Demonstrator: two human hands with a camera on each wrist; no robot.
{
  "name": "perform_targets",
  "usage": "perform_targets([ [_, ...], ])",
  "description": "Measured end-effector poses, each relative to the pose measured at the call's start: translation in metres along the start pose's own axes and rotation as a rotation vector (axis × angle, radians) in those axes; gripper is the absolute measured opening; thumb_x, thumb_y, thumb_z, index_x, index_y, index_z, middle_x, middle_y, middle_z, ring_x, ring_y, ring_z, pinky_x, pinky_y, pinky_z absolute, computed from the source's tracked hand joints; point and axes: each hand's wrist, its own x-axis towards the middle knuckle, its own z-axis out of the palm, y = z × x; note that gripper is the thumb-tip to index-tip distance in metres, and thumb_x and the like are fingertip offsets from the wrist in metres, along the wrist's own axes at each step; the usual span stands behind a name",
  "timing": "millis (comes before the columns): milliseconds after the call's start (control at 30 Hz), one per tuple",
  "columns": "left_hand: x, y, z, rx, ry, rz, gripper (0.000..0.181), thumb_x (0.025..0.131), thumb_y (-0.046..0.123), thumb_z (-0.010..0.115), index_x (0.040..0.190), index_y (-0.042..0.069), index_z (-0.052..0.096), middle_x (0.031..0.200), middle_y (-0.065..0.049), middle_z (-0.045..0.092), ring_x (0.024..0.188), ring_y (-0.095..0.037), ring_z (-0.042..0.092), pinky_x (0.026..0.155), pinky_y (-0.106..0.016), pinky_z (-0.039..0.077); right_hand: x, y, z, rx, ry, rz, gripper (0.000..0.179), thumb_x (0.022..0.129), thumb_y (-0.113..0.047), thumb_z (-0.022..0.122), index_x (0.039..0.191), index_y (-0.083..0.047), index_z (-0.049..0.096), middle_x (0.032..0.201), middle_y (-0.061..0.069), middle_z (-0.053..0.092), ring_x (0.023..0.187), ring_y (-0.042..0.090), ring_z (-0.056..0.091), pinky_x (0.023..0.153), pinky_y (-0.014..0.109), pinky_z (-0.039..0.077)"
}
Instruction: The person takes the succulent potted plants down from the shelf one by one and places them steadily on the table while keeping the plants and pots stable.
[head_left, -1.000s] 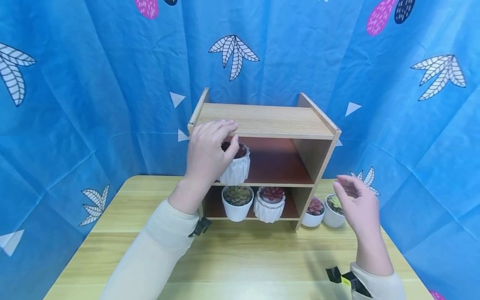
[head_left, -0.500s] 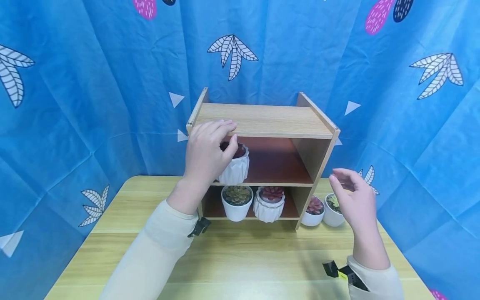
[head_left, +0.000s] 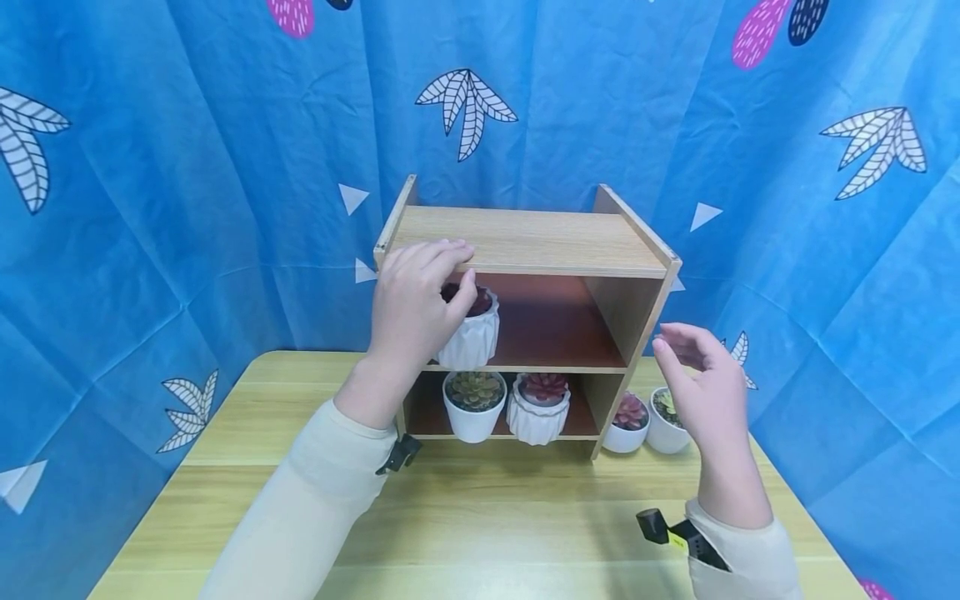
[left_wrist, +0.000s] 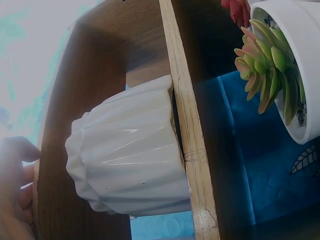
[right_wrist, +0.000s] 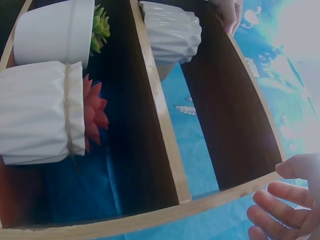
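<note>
While the left hand (head_left: 420, 300) was kept loosely spread at nine o'clock, the right hand (head_left: 705, 383), likewise spread, was raised at four; a fluted white pot (head_left: 475, 337) was partly covered.

The right hand (head_left: 705, 383) has been moved a little to the left and higher in the head view, nearer to the right side of the wooden shelf (head_left: 525, 242). The sleeve (head_left: 742, 554) and the black gadget (head_left: 652, 527) have been carried along. More of the white leaf picture (head_left: 740, 346) is now covered.
</note>
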Motion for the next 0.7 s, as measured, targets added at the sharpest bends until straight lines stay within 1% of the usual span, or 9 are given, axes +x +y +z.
perform_targets([
  [300,0.000,0.000,0.000,0.006,-0.005,0.001,0.030,0.094,0.026,0.063,0.120,0.013,0.074,0.121,-0.003,0.072,0.114,-0.024,0.065,0.100,-0.044,0.046,0.004,-0.007,0.002,0.038,0.008,-0.034,0.034,0.097,-0.033,0.065,0.127,-0.016,0.068,0.116,0.007,0.070,0.097,-0.001,0.059,0.077,0.011,0.047],
  [567,0.000,0.001,0.000,0.011,-0.006,-0.001,0.031,0.095,0.027,0.063,0.120,0.013,0.074,0.121,-0.003,0.072,0.115,-0.024,0.065,0.101,-0.044,0.046,0.006,-0.014,0.005,0.094,0.027,-0.072,0.032,0.097,-0.028,0.067,0.126,-0.016,0.069,0.113,0.006,0.070,0.097,0.001,0.060,0.081,0.015,0.047],
  [700,-0.001,0.001,0.001,0.012,-0.004,0.001,0.031,0.095,0.026,0.063,0.120,0.012,0.074,0.121,-0.003,0.072,0.114,-0.024,0.065,0.101,-0.044,0.046,0.008,-0.018,0.005,0.112,0.030,-0.090,0.032,0.097,-0.026,0.067,0.127,-0.016,0.068,0.114,0.006,0.070,0.098,0.001,0.060,0.081,0.015,0.048],
])
